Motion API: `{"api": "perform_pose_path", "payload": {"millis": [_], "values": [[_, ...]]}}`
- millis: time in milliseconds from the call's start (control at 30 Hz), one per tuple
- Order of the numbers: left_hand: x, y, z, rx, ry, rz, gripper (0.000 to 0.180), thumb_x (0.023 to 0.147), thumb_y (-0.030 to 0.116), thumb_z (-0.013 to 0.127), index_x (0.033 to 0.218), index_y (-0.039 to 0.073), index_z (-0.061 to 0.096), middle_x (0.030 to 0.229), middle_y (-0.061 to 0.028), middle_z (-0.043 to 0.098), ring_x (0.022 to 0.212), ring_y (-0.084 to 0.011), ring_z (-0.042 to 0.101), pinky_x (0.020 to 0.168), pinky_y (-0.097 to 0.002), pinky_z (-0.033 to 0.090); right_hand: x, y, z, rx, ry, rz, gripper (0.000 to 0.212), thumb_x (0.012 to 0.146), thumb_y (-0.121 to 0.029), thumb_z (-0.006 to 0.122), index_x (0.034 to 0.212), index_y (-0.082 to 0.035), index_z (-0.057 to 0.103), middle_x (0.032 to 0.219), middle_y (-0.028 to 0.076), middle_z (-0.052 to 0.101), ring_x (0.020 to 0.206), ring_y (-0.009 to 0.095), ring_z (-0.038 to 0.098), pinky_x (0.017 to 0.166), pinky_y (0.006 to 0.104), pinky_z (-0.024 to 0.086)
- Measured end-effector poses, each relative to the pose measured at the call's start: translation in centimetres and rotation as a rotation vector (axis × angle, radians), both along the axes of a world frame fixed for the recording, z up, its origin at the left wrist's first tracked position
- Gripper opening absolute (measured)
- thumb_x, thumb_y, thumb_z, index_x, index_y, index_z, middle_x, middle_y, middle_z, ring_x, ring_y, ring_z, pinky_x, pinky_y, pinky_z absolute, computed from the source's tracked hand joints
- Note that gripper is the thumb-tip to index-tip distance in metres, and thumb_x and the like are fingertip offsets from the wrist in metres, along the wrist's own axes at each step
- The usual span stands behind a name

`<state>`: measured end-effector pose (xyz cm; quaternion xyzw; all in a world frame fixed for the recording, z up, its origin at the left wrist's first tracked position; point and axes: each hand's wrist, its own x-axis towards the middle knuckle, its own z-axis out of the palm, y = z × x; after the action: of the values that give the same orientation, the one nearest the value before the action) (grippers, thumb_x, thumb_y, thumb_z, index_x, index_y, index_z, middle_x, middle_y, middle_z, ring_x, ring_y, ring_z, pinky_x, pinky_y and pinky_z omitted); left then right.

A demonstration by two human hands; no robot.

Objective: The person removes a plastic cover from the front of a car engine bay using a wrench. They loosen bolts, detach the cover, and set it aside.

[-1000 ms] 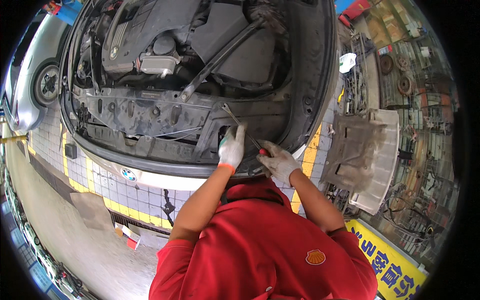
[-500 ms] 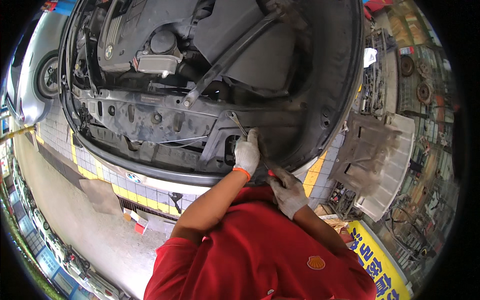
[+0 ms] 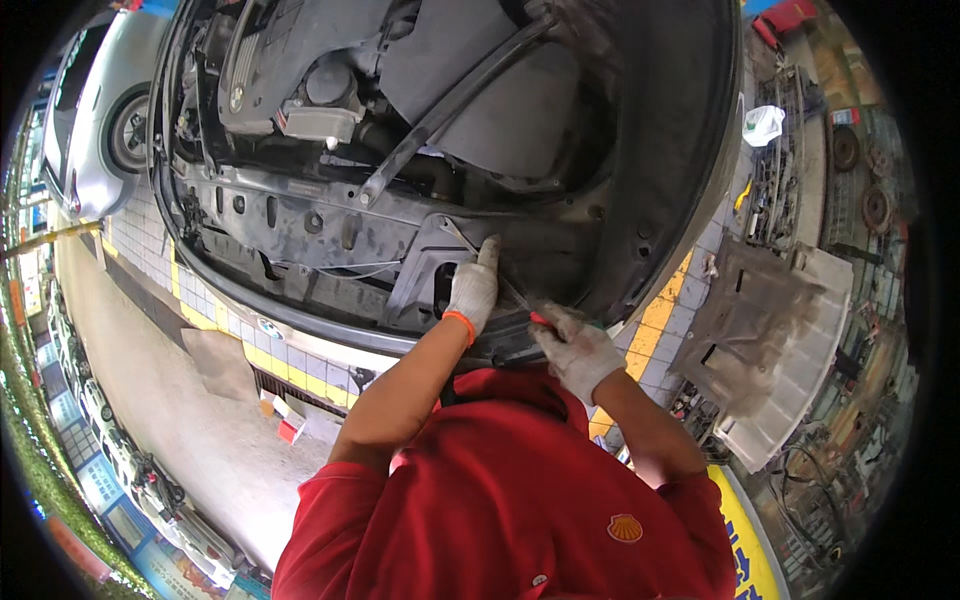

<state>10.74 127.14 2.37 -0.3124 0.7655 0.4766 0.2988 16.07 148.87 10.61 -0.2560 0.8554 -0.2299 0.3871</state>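
My left hand (image 3: 474, 290), in a pale work glove with an orange band at the wrist, reaches over the front edge of the open engine bay (image 3: 350, 215). Its fingers are closed on a metal wrench (image 3: 458, 235), whose far end lies against the black front panel (image 3: 418, 262). Lower and to the right, my gloved right hand (image 3: 582, 352) grips a screwdriver by its red handle (image 3: 542, 321). The thin shaft slants up and left toward the panel beside my left hand; its tip is hard to make out.
A metal brace (image 3: 450, 110) crosses the bay above the black engine covers (image 3: 515, 110). A thin rod (image 3: 350, 272) lies along the front panel. To the right, a dirty undertray (image 3: 765, 340) leans near a metal rack. A silver car (image 3: 110, 110) stands at the left.
The whole view has shifted slightly. My right hand with the screwdriver sits a little farther from my left hand, and more of the shaft shows. Both hands keep their grips.
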Motion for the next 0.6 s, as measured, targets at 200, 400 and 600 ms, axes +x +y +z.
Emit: {"api": "perform_pose_path", "payload": {"millis": [200, 400, 600], "values": [[0.0, 0.1, -0.6, -0.132, 0.042, -0.109, 0.059, 0.111, 0.056, 0.035, 0.135, 0.015, 0.069, 0.098, -0.0331, 0.071, 0.100, -0.0468, 0.070, 0.089, -0.0501, 0.054, -1.1, -1.7, 1.4, 0.056, -0.291, -0.515, 0.051, 0.099, -0.030, 0.065, 0.148, -0.018, 0.060, 0.137, 0.015, 0.061, 0.118, 0.033, 0.070, 0.102, 0.0408, 0.055], [-1.0, -3.2, -7.8, -0.004, 0.020, -0.094, 0.056, 0.114, 0.049, 0.037, 0.129, 0.005, 0.067, 0.090, -0.0264, 0.074, 0.081, -0.0409, 0.075, 0.072, -0.0489, 0.062, -0.3, 0.4, -10.7, -0.209, 0.111, -0.212, 0.047, 0.105, -0.047, 0.056, 0.144, -0.022, 0.062, 0.132, 0.017, 0.070, 0.121, 0.039, 0.066, 0.102, 0.0459, 0.054], [3.4, -8.4, -3.3, -0.246, 0.348, -0.387, 0.044, 0.108, 0.033, 0.055, 0.139, 0.003, 0.062, 0.110, -0.0221, 0.075, 0.092, -0.0317, 0.076, 0.079, -0.0436, 0.060, -0.8, -3.9, -11.0, -0.285, -0.051, -0.307, 0.052, 0.102, -0.054, 0.057, 0.146, -0.026, 0.061, 0.144, 0.015, 0.065, 0.126, 0.039, 0.064, 0.107, 0.0441, 0.052]]}}
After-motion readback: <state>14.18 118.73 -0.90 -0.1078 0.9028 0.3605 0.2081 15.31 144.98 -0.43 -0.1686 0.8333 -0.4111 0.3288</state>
